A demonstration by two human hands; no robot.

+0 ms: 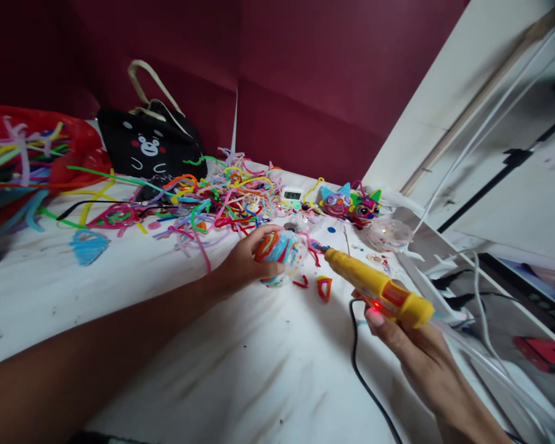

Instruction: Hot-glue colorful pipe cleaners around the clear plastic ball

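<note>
My left hand [254, 258] is closed around a ball covered in coloured pipe cleaners [277, 251], with orange, blue, red and white strands; its right side looks clear and partly bare. In my right hand [398, 333] I grip a yellow glue gun [374, 280] with a red light glowing near my thumb. The nozzle points left toward the ball, a short gap away from it. Below the nozzle lie a small red and orange bent pipe cleaner piece [324, 288] and a short red one [300, 282].
A tangled heap of pipe cleaners [240, 191] spreads behind the ball. A black bag [150, 145] and a red plastic bag [87, 148] stand at the back left. Two decorated figures [364, 208], a digital clock [292, 195] and a clear bowl [389, 235] sit behind. The glue gun's black cord [358, 364] crosses the table.
</note>
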